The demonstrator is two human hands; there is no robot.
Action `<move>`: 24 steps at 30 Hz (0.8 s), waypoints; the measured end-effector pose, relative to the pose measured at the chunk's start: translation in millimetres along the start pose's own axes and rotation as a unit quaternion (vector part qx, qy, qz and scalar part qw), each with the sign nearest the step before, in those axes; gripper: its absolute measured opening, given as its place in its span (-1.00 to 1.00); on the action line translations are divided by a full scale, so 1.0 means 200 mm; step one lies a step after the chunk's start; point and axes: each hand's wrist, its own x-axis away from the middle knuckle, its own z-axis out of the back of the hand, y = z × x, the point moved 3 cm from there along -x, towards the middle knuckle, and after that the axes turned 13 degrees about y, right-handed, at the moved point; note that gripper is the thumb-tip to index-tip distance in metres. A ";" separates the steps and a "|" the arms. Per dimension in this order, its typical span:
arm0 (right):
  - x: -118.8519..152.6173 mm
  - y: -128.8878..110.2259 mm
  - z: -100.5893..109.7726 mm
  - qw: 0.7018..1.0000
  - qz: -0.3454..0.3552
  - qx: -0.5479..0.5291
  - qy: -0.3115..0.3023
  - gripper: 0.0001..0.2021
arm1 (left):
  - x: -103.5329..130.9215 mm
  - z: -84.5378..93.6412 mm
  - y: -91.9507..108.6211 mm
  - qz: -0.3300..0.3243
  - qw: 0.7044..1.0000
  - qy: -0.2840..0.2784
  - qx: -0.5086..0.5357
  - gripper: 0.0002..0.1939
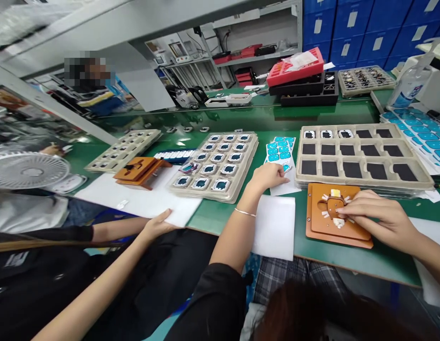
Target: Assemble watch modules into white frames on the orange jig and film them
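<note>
My left hand (270, 177), with a thin white band on its wrist, pinches a small blue sticker (286, 167) at the lower part of a white sticker sheet (279, 150). Fingers of my right hand (374, 213) close on a small brown cover piece (335, 207) on an orange fixture (317, 229). White tabs stick out around that piece, and a yellow patch shows above it. Behind the fixture lies a beige tray (365, 183) with dark pads and three white-framed parts in its back row.
A clear tray (225, 196) of white-framed parts stands left of my left arm. White foam (275, 222) lies between my hands. At left are a co-worker's hand (158, 225), another orange fixture (138, 171) and a fan (30, 170). Blue sticker sheets (424, 132) lie far right.
</note>
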 end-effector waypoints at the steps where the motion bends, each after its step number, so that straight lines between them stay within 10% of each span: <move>1: 0.00 0.00 0.00 1.000 0.002 0.003 -0.003 -0.64 | 0.00 -0.01 -0.01 0.008 1.000 -0.008 -0.001 -0.63; 6: -0.01 -0.01 0.00 1.000 0.000 0.012 -0.013 -0.67 | -0.01 -0.03 -0.03 0.018 0.999 -0.026 0.012 -0.16; 24: 0.02 0.02 0.00 0.998 0.036 0.028 -0.034 -0.70 | -0.14 -0.02 -0.01 0.072 0.994 -0.052 -0.071 -0.46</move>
